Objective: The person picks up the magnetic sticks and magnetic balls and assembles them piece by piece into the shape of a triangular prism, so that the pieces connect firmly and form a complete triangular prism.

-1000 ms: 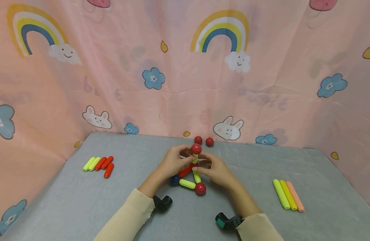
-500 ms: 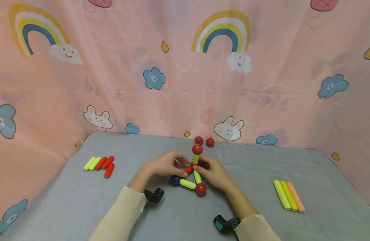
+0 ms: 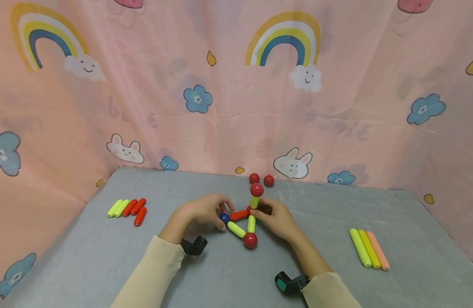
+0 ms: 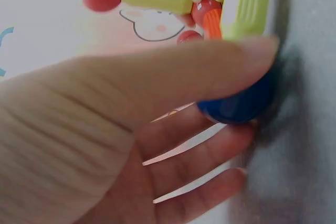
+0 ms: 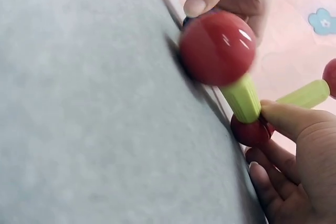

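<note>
A triangle of rods and balls lies on the table. It joins a blue ball (image 3: 224,218), a front red ball (image 3: 250,240) and a back red ball (image 5: 251,132). Two yellow-green rods and a red rod (image 3: 240,214) form its sides. From the back ball a short yellow-green rod (image 3: 254,202) stands up, topped by another red ball (image 3: 257,190). My left hand (image 3: 201,212) holds the blue ball between thumb and fingers, partly covering it. At the back corner, my right hand (image 3: 276,220) grips the red ball, its thumb near the rod joint.
Two loose red balls (image 3: 261,179) sit behind the triangle by the pink curtain (image 3: 228,137). Short yellow-green rods (image 3: 118,208) and red rods (image 3: 137,209) lie at the left. Longer yellow-green, yellow and peach rods (image 3: 369,249) lie at the right on the grey table (image 3: 228,278).
My left hand has left the upright rod and gone down-left to the blue ball. The triangle has turned, its blue corner moving away and its front ball shifting left. My right hand stays at the back corner.
</note>
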Demonstrator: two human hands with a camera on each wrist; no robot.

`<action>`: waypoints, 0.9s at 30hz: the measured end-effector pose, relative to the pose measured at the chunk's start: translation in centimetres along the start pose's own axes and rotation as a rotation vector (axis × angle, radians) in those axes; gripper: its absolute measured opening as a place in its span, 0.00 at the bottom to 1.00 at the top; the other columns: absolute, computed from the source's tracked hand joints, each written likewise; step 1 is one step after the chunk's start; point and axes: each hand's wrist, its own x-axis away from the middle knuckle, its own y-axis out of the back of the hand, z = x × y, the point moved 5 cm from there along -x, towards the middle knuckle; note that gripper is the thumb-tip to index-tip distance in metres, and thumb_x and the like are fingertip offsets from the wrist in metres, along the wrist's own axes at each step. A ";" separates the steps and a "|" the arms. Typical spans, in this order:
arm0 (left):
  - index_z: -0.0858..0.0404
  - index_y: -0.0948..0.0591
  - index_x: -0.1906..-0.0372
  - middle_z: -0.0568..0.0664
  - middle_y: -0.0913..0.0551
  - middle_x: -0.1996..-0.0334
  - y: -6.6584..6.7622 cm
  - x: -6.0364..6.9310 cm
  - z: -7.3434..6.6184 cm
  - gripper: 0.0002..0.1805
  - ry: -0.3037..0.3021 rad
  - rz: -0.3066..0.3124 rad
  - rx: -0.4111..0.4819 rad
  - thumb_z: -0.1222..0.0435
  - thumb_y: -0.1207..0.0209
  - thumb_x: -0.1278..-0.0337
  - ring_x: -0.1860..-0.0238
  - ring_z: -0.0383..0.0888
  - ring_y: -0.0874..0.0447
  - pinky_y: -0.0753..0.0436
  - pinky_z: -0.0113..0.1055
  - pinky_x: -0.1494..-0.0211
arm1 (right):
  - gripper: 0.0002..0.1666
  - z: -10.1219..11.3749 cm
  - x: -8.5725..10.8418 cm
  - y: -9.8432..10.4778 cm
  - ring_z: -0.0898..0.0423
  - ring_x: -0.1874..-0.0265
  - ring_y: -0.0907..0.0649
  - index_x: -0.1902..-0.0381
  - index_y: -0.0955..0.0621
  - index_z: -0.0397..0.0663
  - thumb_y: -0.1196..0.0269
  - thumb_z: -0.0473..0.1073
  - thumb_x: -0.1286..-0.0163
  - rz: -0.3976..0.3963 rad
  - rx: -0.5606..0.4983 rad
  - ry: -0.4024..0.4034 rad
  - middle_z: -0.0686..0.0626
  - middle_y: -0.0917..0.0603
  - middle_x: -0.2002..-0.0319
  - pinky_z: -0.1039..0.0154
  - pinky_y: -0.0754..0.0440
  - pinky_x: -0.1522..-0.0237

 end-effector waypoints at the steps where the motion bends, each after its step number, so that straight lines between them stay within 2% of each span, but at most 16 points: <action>1: 0.57 0.18 0.48 0.51 0.16 0.51 0.1 -0.1 0.1 0.24 0.004 -0.023 -0.002 0.71 0.26 0.53 0.55 0.44 0.18 0.17 0.43 0.44 | 0.17 -0.1 0.0 0.1 0.54 0.56 0.15 0.47 0.15 0.47 0.32 0.46 0.32 -0.002 -0.001 -0.009 0.48 0.12 0.52 0.55 0.16 0.47; 7: 0.59 0.18 0.46 0.56 0.16 0.47 0.9 -0.4 0.6 0.21 0.034 -0.153 -0.009 0.72 0.31 0.47 0.51 0.48 0.17 0.17 0.47 0.41 | 0.17 -0.3 0.1 0.5 0.55 0.60 0.18 0.50 0.16 0.47 0.30 0.47 0.33 -0.015 0.010 -0.037 0.47 0.13 0.56 0.64 0.19 0.54; 13: 0.59 0.18 0.46 0.55 0.15 0.51 1.3 -0.6 1.3 0.20 0.074 -0.227 -0.041 0.69 0.31 0.45 0.52 0.48 0.18 0.18 0.48 0.41 | 0.15 0.0 0.0 0.2 0.56 0.63 0.18 0.51 0.16 0.46 0.30 0.44 0.34 -0.006 0.003 0.016 0.46 0.12 0.55 0.67 0.19 0.57; 18: 0.58 0.17 0.48 0.53 0.15 0.56 1.2 -0.7 1.7 0.18 0.076 -0.245 -0.054 0.68 0.30 0.46 0.57 0.47 0.20 0.19 0.46 0.46 | 0.14 -0.1 0.1 0.1 0.57 0.64 0.18 0.51 0.16 0.45 0.31 0.43 0.33 -0.009 -0.004 0.043 0.46 0.12 0.55 0.67 0.19 0.58; 22: 0.59 0.18 0.45 0.54 0.15 0.54 1.3 -0.6 1.6 0.21 0.074 -0.243 -0.035 0.69 0.31 0.45 0.54 0.48 0.18 0.18 0.47 0.44 | 0.14 -0.2 0.1 0.2 0.57 0.63 0.19 0.51 0.16 0.46 0.31 0.43 0.33 -0.016 -0.008 0.052 0.46 0.12 0.55 0.67 0.19 0.58; 27: 0.61 0.21 0.39 0.57 0.15 0.50 2.3 0.8 1.6 0.25 0.085 -0.215 -0.054 0.70 0.35 0.43 0.48 0.51 0.18 0.19 0.50 0.40 | 0.14 -0.2 0.1 0.1 0.56 0.63 0.19 0.51 0.16 0.47 0.31 0.43 0.33 -0.017 -0.012 0.043 0.46 0.12 0.54 0.68 0.20 0.58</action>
